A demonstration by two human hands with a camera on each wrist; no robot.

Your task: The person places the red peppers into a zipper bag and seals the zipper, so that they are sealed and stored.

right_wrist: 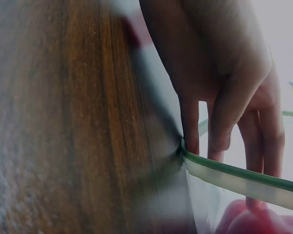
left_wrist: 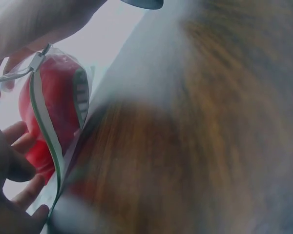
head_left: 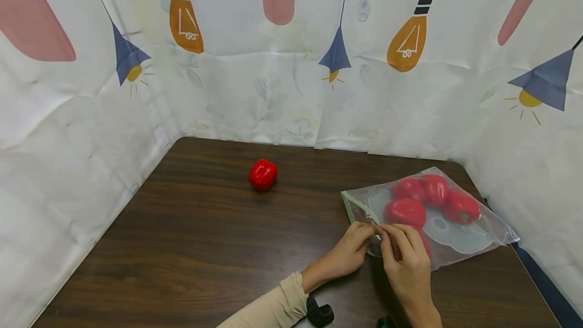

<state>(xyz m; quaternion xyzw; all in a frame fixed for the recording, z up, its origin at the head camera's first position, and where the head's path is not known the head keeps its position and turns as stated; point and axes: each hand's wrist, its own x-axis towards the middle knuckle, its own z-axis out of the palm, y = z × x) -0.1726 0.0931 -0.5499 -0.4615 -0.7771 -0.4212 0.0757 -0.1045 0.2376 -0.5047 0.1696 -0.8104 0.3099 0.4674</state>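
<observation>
A clear zip bag (head_left: 496, 228) with a green-edged mouth lies at the table's right side, holding several red bell peppers (head_left: 405, 212). At the near corner of its mouth, my left hand (head_left: 348, 249) pinches the edge with its fingertips. My right hand (head_left: 407, 262) grips the same edge right beside it, thumb and forefinger together. A pale zip slider (left_wrist: 37, 61) sits on the bag's green strip in the left wrist view. In the right wrist view, fingers reach down over the bag's green rim (right_wrist: 229, 170), above a red pepper (right_wrist: 256, 219).
One red bell pepper (head_left: 262, 174) lies loose on the dark wooden table (head_left: 191, 247), left of the bag. A white curtain (head_left: 237, 95) printed with lamps hangs behind and beside the table. The bag's far corner hangs over the right table edge.
</observation>
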